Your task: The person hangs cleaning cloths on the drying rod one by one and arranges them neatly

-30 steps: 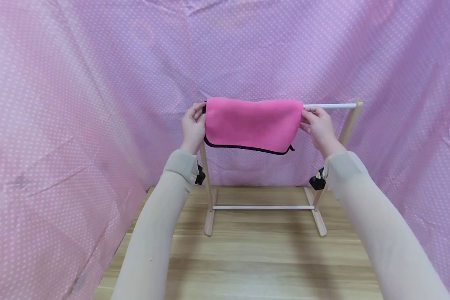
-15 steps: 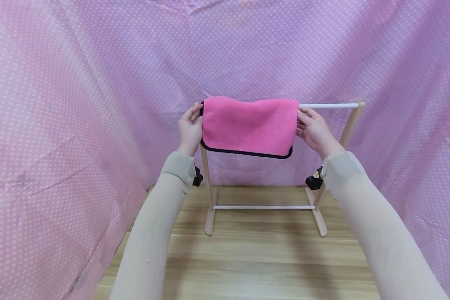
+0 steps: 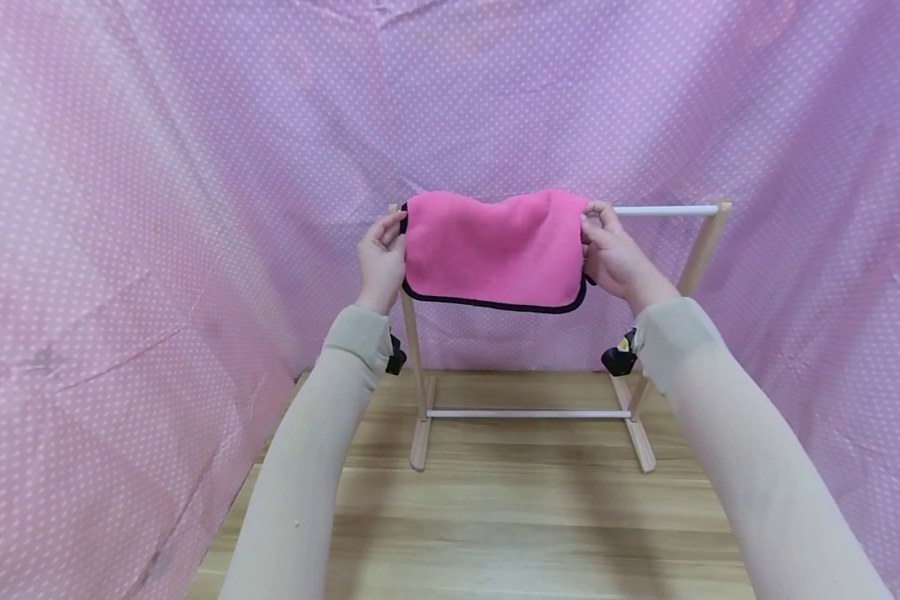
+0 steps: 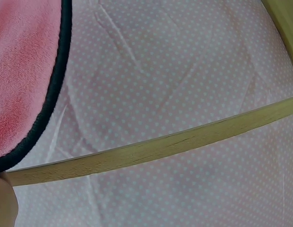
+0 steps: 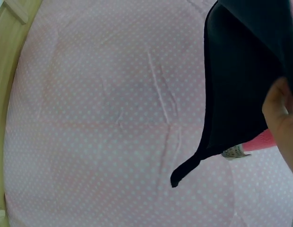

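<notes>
Both hands, left hand (image 3: pixel 381 260) and right hand (image 3: pixel 612 254), pinch the fluffy pink towel with black trim (image 3: pixel 493 248); pull both sides evenly along the white rod (image 3: pixel 663 211).

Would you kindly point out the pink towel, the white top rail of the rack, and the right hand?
pink towel (image 3: pixel 491 246), head view, middle of its front face.
white top rail (image 3: pixel 663 211), head view, bare stretch right of the towel.
right hand (image 3: pixel 613 254), head view, back of the hand.
</notes>
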A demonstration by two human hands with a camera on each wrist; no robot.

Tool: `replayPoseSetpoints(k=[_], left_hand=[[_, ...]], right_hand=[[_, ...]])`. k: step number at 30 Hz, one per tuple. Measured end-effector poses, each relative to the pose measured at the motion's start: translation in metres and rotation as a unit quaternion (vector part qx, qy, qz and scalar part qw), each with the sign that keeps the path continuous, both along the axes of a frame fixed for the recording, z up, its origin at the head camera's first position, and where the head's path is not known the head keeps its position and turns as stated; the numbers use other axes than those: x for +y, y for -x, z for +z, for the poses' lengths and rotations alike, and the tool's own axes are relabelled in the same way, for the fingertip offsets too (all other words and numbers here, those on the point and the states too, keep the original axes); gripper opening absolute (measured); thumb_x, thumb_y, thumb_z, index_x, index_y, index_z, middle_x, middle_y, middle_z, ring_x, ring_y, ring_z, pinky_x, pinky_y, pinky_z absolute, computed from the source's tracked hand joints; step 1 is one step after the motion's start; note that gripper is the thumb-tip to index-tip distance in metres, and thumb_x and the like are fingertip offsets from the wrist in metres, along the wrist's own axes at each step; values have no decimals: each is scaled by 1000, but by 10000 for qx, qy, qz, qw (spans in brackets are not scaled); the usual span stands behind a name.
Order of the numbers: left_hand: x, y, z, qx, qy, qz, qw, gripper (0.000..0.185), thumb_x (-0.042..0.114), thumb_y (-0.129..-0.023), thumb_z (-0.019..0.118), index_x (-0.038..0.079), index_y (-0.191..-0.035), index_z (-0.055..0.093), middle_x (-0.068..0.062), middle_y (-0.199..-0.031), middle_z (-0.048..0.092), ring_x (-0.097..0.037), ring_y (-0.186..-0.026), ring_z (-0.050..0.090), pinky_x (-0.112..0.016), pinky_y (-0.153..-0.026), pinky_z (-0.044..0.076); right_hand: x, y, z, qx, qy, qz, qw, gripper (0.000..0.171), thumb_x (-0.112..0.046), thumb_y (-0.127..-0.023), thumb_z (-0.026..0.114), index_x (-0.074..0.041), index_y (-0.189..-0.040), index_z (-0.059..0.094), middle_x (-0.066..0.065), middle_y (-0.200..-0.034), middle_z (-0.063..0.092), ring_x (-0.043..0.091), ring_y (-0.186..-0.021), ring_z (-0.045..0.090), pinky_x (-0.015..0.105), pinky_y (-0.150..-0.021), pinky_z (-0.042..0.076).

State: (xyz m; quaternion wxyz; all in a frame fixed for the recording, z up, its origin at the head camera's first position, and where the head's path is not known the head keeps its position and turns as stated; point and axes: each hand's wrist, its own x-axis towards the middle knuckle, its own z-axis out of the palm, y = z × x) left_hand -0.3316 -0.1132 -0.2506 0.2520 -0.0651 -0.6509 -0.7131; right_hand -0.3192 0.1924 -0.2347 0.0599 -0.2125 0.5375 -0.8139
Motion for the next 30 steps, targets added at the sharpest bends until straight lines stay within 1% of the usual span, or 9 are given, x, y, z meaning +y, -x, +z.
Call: replayPoseSetpoints(k=[5,7,13,16,20,22,24,26,30], left_hand=[[1,0,-1,122,-125,-23,9998,37,-14,-91,46,-3,-124,59,-15,-139,50,-17,-128,49,-24,-103,45],[1,0,-1,161,-171,-50,9997,37,-14,-91,46,-4,-124,58,-15,-139,49,-17,-127,49,-24,-104,45],[2,-1,-1,212,-312,-30,9993,37,-14,-91,45,-4,-124,59,-15,-138,51,-17,-126,50,-24,-102,46],[3,-1,0,230,-316,-35,9992,37,-14,-91,46,-3,-124,59,-16,-138,51,-17,-127,49,-23,-102,46],[5,0,3,277,-179,24,9995,38,-13,-91,46,-1,-126,59,-17,-137,51,-16,-127,49,-21,-102,45],[6,0,4,313,-198,28,9993,39,-13,-91,46,-1,-126,59,-18,-135,53,-17,-125,51,-22,-102,46],[6,-1,6,336,-282,6,9990,39,-13,-91,46,-2,-125,59,-19,-132,55,-18,-123,53,-23,-101,47],[7,-1,7,312,-332,-51,9989,39,-14,-91,46,-2,-125,59,-19,-132,55,-18,-122,54,-25,-100,48],[8,-1,9,155,-216,-138,9996,39,-13,-91,47,-1,-127,58,-17,-137,51,-16,-127,49,-23,-101,47]], right_hand=[[-2,1,4,284,361,-785,9959,18,1,-95,49,-17,-91,50,-7,-72,58,4,-68,55,14,-62,46],[-1,0,6,241,552,-883,9943,20,6,-92,52,-14,-90,53,-5,-75,61,4,-69,58,14,-63,49],[6,-2,18,173,1013,-1149,9880,25,11,-92,46,-10,-81,54,-3,-69,60,6,-59,55,14,-56,48],[11,-3,26,314,1508,-1556,9757,28,13,-92,45,-8,-73,52,-2,-63,56,7,-56,52,14,-53,46],[18,-1,38,595,2331,-2078,9481,31,19,-89,43,-4,-67,49,2,-62,50,10,-60,49,16,-57,45],[22,1,41,639,2604,-2198,9380,32,21,-88,42,-2,-66,46,3,-64,47,12,-62,47,17,-58,45],[27,1,41,545,2623,-2299,9356,31,22,-88,42,-1,-66,45,4,-66,45,12,-64,46,17,-58,45],[30,0,38,374,2368,-2433,9399,31,22,-87,43,-1,-67,46,3,-68,46,12,-65,45,16,-57,45],[36,-3,26,88,1303,-2800,9511,28,18,-87,48,-5,-70,49,0,-68,48,7,-60,47,15,-52,46]])
